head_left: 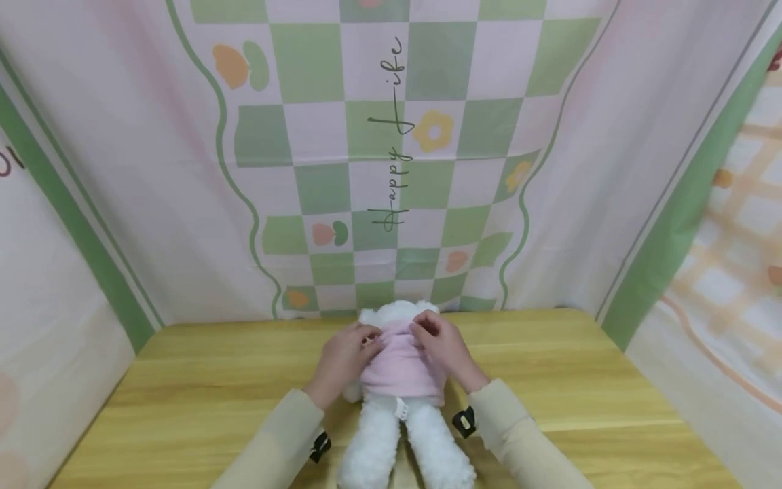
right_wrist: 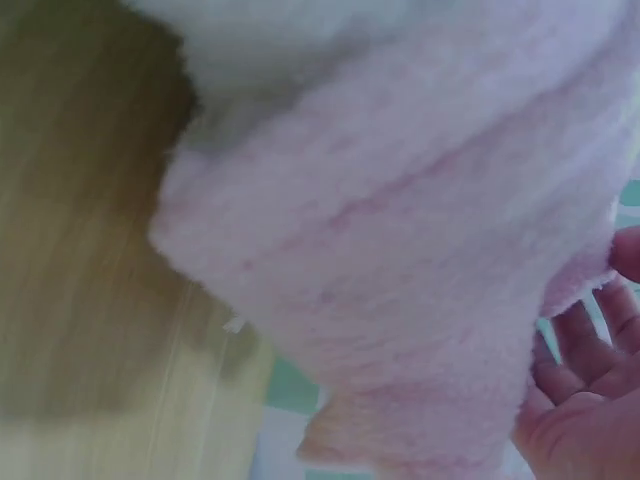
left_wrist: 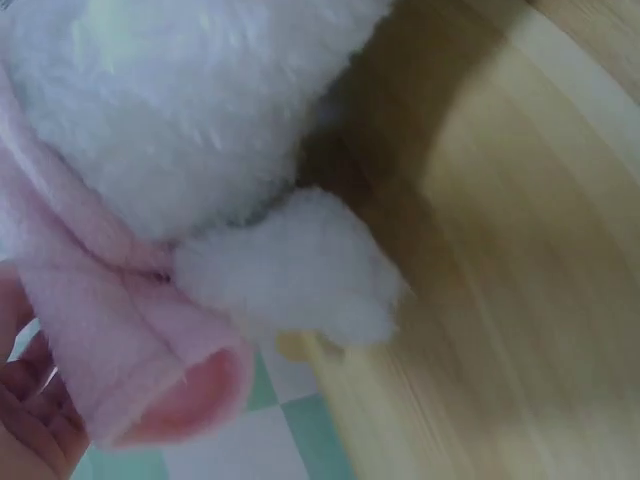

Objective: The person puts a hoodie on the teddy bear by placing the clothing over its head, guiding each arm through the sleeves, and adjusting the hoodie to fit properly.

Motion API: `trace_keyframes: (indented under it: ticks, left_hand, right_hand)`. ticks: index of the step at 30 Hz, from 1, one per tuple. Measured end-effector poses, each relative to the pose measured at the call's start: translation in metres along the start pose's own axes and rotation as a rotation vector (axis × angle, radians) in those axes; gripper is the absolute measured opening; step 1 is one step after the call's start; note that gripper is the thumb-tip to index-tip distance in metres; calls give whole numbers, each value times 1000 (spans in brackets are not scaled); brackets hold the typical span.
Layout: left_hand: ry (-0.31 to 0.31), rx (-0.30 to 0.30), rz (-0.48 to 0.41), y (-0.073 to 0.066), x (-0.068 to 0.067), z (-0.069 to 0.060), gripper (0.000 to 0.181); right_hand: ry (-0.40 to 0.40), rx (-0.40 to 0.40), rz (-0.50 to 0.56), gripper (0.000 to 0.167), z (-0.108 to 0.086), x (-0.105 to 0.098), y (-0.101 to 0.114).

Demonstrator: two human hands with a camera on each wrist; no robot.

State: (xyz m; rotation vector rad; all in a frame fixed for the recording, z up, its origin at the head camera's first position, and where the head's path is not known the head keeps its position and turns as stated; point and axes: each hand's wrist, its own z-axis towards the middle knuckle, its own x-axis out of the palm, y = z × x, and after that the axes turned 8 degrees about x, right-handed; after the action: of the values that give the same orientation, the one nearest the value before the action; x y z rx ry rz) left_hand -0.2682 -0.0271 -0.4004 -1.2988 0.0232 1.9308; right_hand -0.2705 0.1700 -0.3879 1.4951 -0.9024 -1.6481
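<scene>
A white plush toy [head_left: 371,441] lies on the table with its legs toward me, wearing a pink top [head_left: 403,367]. My left hand [head_left: 342,356] pinches the top at its upper left. In the left wrist view, the fingers [left_wrist: 38,385] are partly hidden behind the pink cloth, and a sleeve [left_wrist: 125,370] hangs empty next to the toy's bare white arm [left_wrist: 300,270]. My right hand [head_left: 449,346] pinches the top near the neck on the right. Between thumb and finger in the right wrist view is an edge of the pink cloth [right_wrist: 430,220].
A wooden table [head_left: 214,380] carries the toy. Behind it hangs a checked green and white curtain [head_left: 379,190], with further curtains at both sides. A small white tag [head_left: 401,409] sticks out between the toy's legs. Black devices [head_left: 464,422] are worn at both wrists.
</scene>
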Motion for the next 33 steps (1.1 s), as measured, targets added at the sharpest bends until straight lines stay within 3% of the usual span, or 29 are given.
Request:
trace_keyframes:
  ticks: [6,10,15,18,21,24,29,33]
  left_hand:
    - [39,-11,-35,-1,5,5,18]
    - [65,-10,-42,0,6,7,10]
    - [51,-15,-46,1,8,6,12]
    - [15,5,-23,0,10,2,13]
    - [-43,35,-14,0,13,1,11]
    - [-56,49,-85,1,14,0,10]
    - [74,63,-257,6,9,-1,34]
    - [136,84,-272,7,6,-3,40]
  right_hand:
    - [18,-21,-10,12,3,3,-3]
    - [89,-45,3,18,6,0,-7]
    - [229,-111,-107,22,10,-9,-6]
    - [245,-196,-182,16,10,-11,-2]
    - [184,-282,-279,8,9,-8,-2]
    - [86,-342,-374,14,7,-2,-6]
    - [-92,-469,-433,25,3,4,-15]
    - [-244,-607,-460,28,2,6,-19]
